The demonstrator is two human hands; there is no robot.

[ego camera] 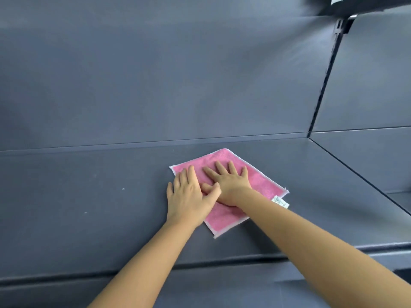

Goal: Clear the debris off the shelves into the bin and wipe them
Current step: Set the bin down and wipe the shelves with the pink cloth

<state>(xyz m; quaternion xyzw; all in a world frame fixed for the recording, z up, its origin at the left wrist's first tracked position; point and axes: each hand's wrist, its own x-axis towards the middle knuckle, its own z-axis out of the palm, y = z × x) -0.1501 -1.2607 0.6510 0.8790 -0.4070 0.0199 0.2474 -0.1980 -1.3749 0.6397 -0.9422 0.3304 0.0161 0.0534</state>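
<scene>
Shelf (66,207): dark grey, flat, running the full width under a grey back panel (155,74). Left of the pink cloth (262,185), two pale specks (123,188) of debris on the bare surface, well apart from the cloth. Left hand (189,196) flat, palm down, fingers together and extended, lying half on the shelf and half over the cloth's left corner, gripping nothing. Thumb overlapping the base of the right hand (229,183). Cloth spread near the middle of the shelf, turned like a diamond, pale-edged, lower part folded under. Right hand pressed flat on the cloth's centre, fingers splayed apart, not clamped on anything. Small white label (280,201) poking out at the cloth's right edge. Right of the cloth, a dark seam (355,176) across the shelf and a vertical slotted upright (322,85) in the back panel.
</scene>
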